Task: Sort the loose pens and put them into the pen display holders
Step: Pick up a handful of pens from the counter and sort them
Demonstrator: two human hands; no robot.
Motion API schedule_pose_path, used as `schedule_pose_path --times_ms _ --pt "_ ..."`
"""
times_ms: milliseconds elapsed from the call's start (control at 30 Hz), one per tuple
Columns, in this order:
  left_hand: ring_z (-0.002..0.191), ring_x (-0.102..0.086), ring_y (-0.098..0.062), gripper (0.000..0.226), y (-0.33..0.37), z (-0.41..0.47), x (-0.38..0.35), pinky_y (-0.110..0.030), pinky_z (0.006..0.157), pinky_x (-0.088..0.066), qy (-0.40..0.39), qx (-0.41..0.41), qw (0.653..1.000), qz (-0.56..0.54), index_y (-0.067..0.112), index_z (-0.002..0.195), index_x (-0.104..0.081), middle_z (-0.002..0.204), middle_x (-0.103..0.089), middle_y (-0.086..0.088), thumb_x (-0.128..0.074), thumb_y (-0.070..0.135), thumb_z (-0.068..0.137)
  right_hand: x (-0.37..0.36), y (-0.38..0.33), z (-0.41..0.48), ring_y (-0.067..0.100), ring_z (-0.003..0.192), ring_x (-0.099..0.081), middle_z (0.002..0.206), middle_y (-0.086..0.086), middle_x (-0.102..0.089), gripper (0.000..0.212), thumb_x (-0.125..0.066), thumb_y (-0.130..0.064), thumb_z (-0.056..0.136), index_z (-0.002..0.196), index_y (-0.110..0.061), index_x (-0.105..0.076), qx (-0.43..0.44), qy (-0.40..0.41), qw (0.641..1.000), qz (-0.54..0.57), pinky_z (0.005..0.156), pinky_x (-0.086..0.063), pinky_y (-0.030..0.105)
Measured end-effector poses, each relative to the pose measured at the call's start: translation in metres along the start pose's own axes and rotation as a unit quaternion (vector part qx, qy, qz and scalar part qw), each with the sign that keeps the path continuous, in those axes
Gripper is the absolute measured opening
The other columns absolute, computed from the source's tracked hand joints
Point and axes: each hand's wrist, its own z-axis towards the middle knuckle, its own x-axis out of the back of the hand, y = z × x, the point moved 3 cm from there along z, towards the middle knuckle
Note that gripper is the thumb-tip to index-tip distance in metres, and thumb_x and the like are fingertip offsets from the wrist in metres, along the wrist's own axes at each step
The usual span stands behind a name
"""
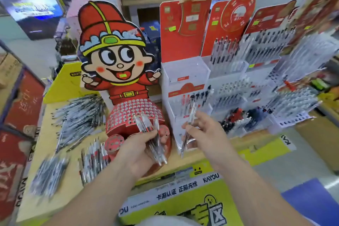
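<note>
My left hand grips a bundle of clear pens with red and black parts, fanned upward in front of the red cartoon-figure holder full of round holes. My right hand pinches a single clear pen, held nearly upright before the clear acrylic tiered holder, whose front row has a few red and black pens. Loose pens lie in piles on the table: a large black heap at left, a red-and-black group and another dark heap.
More clear holders filled with pens stand to the right, backed by red display cards. A small bin of red and black pens sits at front right. A yellow box lies below the table edge; cartons line the left.
</note>
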Motion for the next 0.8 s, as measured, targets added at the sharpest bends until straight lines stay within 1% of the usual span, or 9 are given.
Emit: schedule_pose_path --times_ms 67,133,200,300,400,467,600,700,800 --pt "0.057 -0.064 -0.019 0.018 -0.006 -0.001 -0.013 -0.033 0.058 -0.055 0.012 -0.001 1.000 -0.013 0.000 0.093 -0.069 0.079 -0.070 -0.011 -0.052 0.001 0.099 0.015 -0.006 0.008 0.028 0.083 -0.073 0.098 0.001 -0.072 0.045 -0.065 -0.008 0.095 0.131 -0.031 -0.051 0.011 -0.023 1.000 -0.001 0.058 -0.054 0.029" --pt "0.057 -0.064 -0.018 0.019 -0.008 -0.001 -0.021 -0.031 0.055 -0.056 0.015 -0.006 1.000 -0.016 -0.002 0.094 -0.069 0.078 -0.069 -0.011 -0.051 0.001 0.099 0.026 -0.010 0.017 0.029 0.088 -0.074 0.102 -0.004 -0.074 0.069 -0.065 -0.005 0.095 0.139 -0.047 -0.031 0.007 -0.035 0.999 0.004 0.058 -0.056 0.030" --pt "0.057 -0.064 -0.018 0.018 -0.005 -0.004 -0.026 -0.031 0.054 -0.056 0.016 -0.015 0.999 -0.028 -0.004 0.096 -0.068 0.078 -0.068 -0.012 -0.051 0.001 0.098 0.031 -0.018 0.027 0.029 0.090 -0.074 0.102 -0.004 -0.074 0.074 -0.067 -0.004 0.093 0.140 -0.050 -0.032 0.017 -0.043 0.999 -0.001 0.059 -0.057 0.031" --pt "0.056 -0.063 -0.020 0.017 0.009 -0.005 -0.032 -0.031 0.050 -0.056 0.023 -0.032 0.997 -0.061 -0.007 0.100 -0.068 0.072 -0.064 -0.013 -0.053 0.002 0.096 0.026 -0.037 0.044 0.028 0.087 -0.073 0.102 0.001 -0.072 0.062 -0.070 -0.005 0.092 0.127 -0.050 -0.047 0.041 -0.055 0.998 -0.006 0.058 -0.058 0.032" --pt "0.050 -0.060 -0.021 0.035 0.031 -0.003 -0.038 -0.029 0.047 -0.055 0.005 -0.054 0.997 -0.062 -0.002 0.077 -0.076 0.063 -0.060 -0.012 -0.051 0.006 0.099 0.014 -0.055 0.059 0.027 0.077 -0.069 0.104 0.018 -0.068 0.041 -0.060 -0.009 0.099 0.121 -0.043 -0.051 0.072 -0.038 0.997 0.007 0.059 -0.058 0.033" --pt "0.050 -0.060 -0.020 0.039 0.045 0.000 -0.043 -0.029 0.049 -0.055 -0.019 -0.059 0.997 -0.050 0.001 0.073 -0.078 0.064 -0.061 -0.011 -0.050 0.009 0.100 0.009 -0.065 0.065 0.033 0.078 -0.067 0.099 0.022 -0.068 0.034 -0.053 -0.009 0.103 0.122 -0.037 -0.050 0.086 -0.029 0.996 0.023 0.059 -0.058 0.036" --pt "0.054 -0.062 -0.018 0.024 0.064 0.017 -0.050 -0.029 0.052 -0.056 -0.038 -0.043 0.996 -0.072 -0.002 0.093 -0.072 0.066 -0.063 -0.011 -0.052 0.010 0.099 0.016 -0.091 0.076 0.024 0.073 -0.069 0.088 0.011 -0.072 0.027 -0.056 -0.009 0.102 0.117 -0.032 -0.054 0.126 0.018 0.992 0.001 0.058 -0.059 0.037" --pt "0.053 -0.062 -0.019 0.025 0.069 0.029 -0.051 -0.027 0.051 -0.056 -0.047 -0.024 0.995 -0.081 -0.003 0.094 -0.071 0.065 -0.062 -0.012 -0.051 0.011 0.100 0.027 -0.111 0.088 0.021 0.082 -0.073 0.091 0.008 -0.074 0.012 -0.057 -0.011 0.101 0.109 -0.020 -0.055 0.166 0.061 0.984 -0.014 0.063 -0.060 0.035" --pt "0.054 -0.062 -0.019 0.027 0.071 0.036 -0.045 -0.027 0.053 -0.057 -0.053 -0.016 0.995 -0.087 -0.002 0.089 -0.074 0.066 -0.063 -0.012 -0.051 0.011 0.099 0.023 -0.124 0.100 0.020 0.091 -0.074 0.089 0.007 -0.074 0.007 -0.063 -0.018 0.098 0.102 -0.021 -0.058 0.201 0.086 0.975 -0.034 0.070 -0.062 0.035"
